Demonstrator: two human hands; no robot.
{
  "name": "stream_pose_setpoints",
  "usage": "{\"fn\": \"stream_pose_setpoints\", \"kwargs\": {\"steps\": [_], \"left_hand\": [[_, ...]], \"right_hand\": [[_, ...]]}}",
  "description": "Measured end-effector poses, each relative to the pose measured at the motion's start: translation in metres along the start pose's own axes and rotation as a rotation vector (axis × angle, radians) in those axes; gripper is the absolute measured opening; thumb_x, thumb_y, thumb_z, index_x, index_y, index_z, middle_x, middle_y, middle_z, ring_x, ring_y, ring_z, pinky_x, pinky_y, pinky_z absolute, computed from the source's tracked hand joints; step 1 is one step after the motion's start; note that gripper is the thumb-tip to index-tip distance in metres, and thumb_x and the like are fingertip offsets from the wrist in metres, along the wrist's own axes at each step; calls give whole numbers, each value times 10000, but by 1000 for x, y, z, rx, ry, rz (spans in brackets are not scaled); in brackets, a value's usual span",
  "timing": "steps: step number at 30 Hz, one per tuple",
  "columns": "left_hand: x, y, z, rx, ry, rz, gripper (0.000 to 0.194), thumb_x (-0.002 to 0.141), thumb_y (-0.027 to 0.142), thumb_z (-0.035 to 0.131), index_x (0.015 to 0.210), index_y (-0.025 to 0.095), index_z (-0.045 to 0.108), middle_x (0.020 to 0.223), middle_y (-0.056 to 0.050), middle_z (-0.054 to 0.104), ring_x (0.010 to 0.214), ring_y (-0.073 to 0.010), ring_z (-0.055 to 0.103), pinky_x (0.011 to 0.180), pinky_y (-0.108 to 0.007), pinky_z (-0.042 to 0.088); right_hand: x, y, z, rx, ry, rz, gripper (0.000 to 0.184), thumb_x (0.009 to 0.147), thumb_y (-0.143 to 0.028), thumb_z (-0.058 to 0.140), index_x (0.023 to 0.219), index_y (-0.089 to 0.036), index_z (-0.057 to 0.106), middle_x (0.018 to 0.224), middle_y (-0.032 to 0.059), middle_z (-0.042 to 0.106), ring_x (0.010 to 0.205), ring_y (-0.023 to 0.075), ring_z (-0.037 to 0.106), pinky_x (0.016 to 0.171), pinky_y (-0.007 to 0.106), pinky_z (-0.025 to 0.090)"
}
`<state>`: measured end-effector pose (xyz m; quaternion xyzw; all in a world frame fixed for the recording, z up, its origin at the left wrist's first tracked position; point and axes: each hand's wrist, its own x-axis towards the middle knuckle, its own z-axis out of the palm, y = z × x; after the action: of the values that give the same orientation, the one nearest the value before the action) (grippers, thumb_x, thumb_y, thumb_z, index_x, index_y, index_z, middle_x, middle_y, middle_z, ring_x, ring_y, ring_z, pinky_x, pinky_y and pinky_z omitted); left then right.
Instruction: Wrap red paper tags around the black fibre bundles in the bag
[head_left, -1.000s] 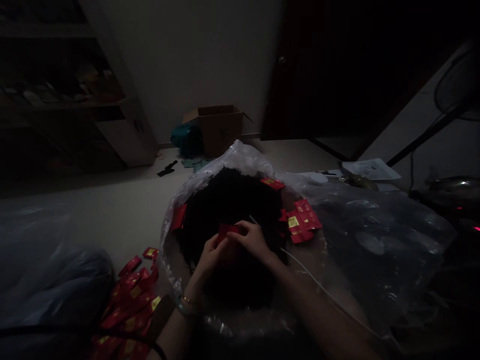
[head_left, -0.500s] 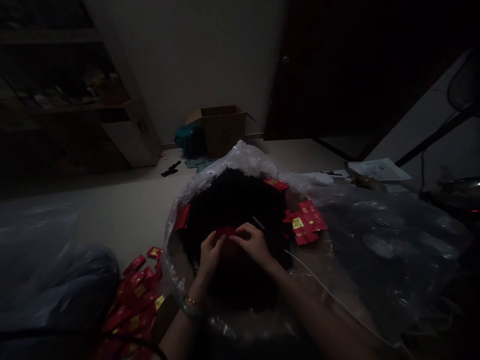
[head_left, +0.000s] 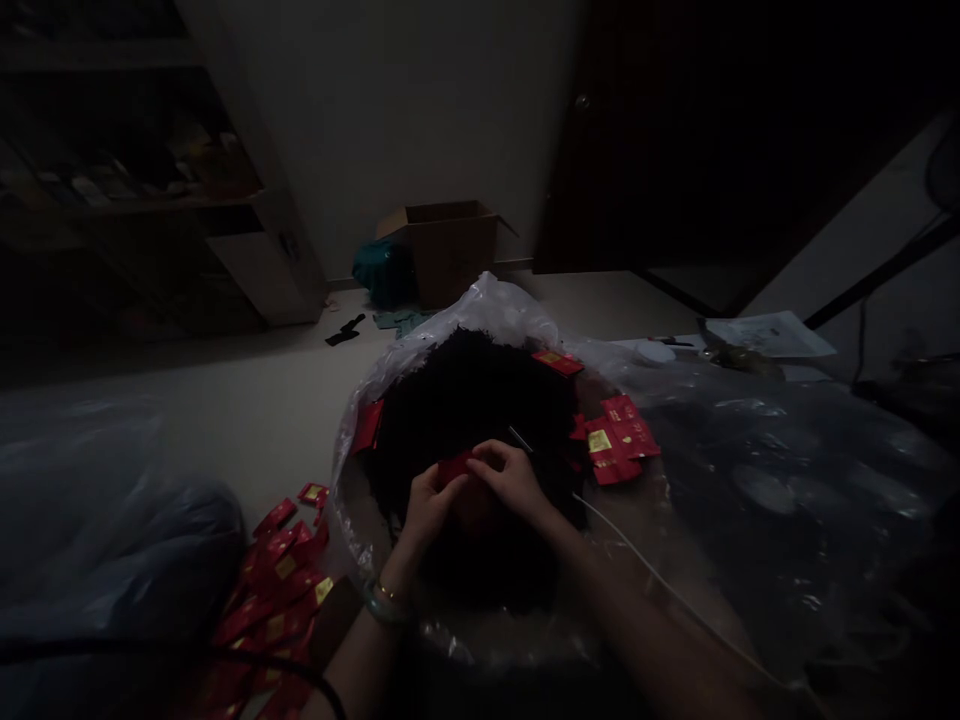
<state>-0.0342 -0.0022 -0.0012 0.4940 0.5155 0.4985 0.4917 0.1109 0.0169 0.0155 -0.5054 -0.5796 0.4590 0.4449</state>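
Note:
In the dim head view, a small red packet (head_left: pixel 454 466) is held between my two hands, above a heap of dark loose material (head_left: pixel 480 385) that looks like tea leaves. Fingers and thumb of my left hand (head_left: pixel 427 503) grip the packet's left side. My right hand (head_left: pixel 511 478) pinches its right upper edge. The heap fills a round container lined with a clear plastic bag (head_left: pixel 495 300). A thin metallic stick (head_left: pixel 520 438) pokes out of the heap near my right hand. More red packets (head_left: pixel 619 440) lie on the right rim, with another red packet (head_left: pixel 367 425) at the left.
A pile of red and gold packets (head_left: pixel 277 590) lies on the floor at lower left. Clear plastic sheeting (head_left: pixel 772 480) spreads to the right, and a white cord (head_left: pixel 652 570) crosses the rim. Farther back stand an open cardboard box (head_left: pixel 454 255) and a teal bag (head_left: pixel 382 272).
Both hands keep hold of the red packet; its top edge dipped between the fingers, then rose slightly. The whole scene has shifted a little to the right in view.

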Motion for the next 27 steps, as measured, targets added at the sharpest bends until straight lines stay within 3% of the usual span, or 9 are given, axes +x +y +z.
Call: {"fn": "stream_pose_setpoints", "kwargs": {"steps": [5, 10, 17, 23, 25, 27], "left_hand": [[2, 0, -1, 61, 23, -14, 310, 585, 326, 741, 831, 140, 715, 772, -64, 730, 714, -206, 643, 679, -292, 499], [2, 4, -3, 27, -87, -58, 312, 650, 393, 697, 820, 133, 724, 737, -59, 723, 671, -196, 629, 629, -278, 483], [1, 9, -5, 30, -185, -69, 332, 719, 449, 617, 723, 131, 715, 658, -29, 677, 610, -153, 566, 583, -243, 425], [2, 15, -3, 114, -98, 45, 223, 702, 372, 649, 655, 160, 701, 665, -23, 653, 667, -167, 585, 626, -249, 437], [-4, 23, -4, 136, 15, 101, 188, 710, 358, 658, 714, 177, 706, 728, -33, 671, 742, -189, 609, 692, -275, 464], [-15, 32, -10, 135, 200, 245, 174, 756, 348, 641, 841, 207, 695, 887, -49, 667, 874, -199, 605, 799, -304, 473]], "right_hand": [[1, 5, 2, -20, -10, -38, 192, 706, -367, 628, 657, -184, 599, 708, 12, 624, 717, 167, 581, 699, 305, 465], [3, 4, -4, 95, -111, 56, 249, 619, -345, 705, 803, -183, 660, 755, 6, 657, 739, 170, 608, 722, 315, 475], [4, -4, -16, -19, -107, 19, 158, 647, -332, 683, 656, -177, 653, 668, -1, 647, 697, 164, 595, 719, 321, 462], [3, -2, -12, -16, -199, 50, 193, 614, -329, 715, 677, -171, 623, 664, -17, 624, 653, 138, 566, 637, 270, 452], [3, 1, -14, -26, -174, 67, 193, 601, -324, 722, 647, -168, 620, 636, -17, 616, 640, 139, 562, 623, 269, 446], [5, 4, -18, -9, -123, 93, 207, 587, -335, 727, 623, -169, 608, 605, -23, 601, 607, 135, 551, 599, 268, 438]]}}
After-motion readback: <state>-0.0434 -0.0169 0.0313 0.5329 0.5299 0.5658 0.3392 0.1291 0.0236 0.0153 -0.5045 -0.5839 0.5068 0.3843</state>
